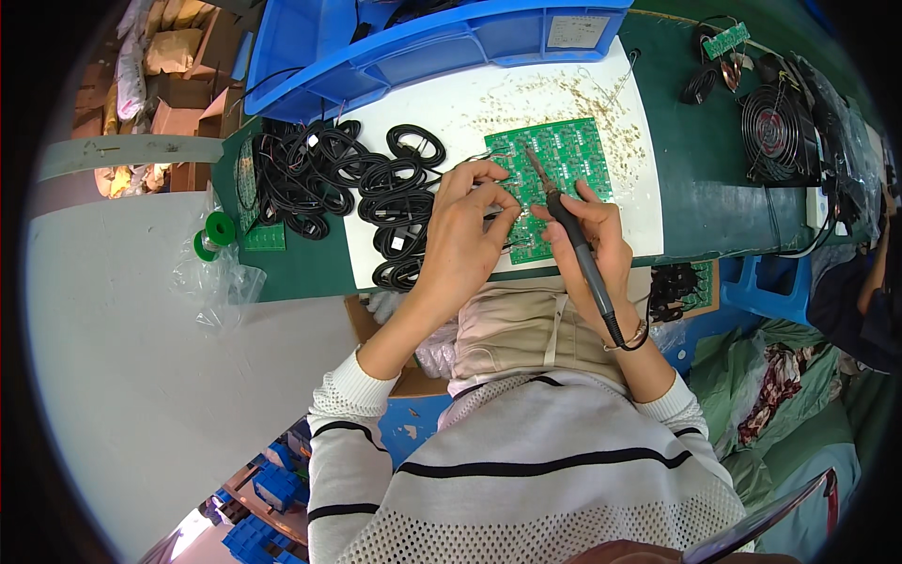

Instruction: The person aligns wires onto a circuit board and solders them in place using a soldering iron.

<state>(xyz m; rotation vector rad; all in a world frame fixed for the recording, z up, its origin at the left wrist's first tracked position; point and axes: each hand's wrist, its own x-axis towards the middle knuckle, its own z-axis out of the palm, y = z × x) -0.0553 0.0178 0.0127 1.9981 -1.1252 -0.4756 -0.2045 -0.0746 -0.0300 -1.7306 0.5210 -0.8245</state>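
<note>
right hand: gripping soldering iron pen-style, tip resting on green circuit board
left hand: fingers closed, pinching thin wire leads at board's left edge
board: lying on white surface, beside black cable coils
tip: probably worth keeping iron steady, wire pinned, heat brief

hands 2 | circuit board 1 | soldering iron 1 | fan 1
</note>
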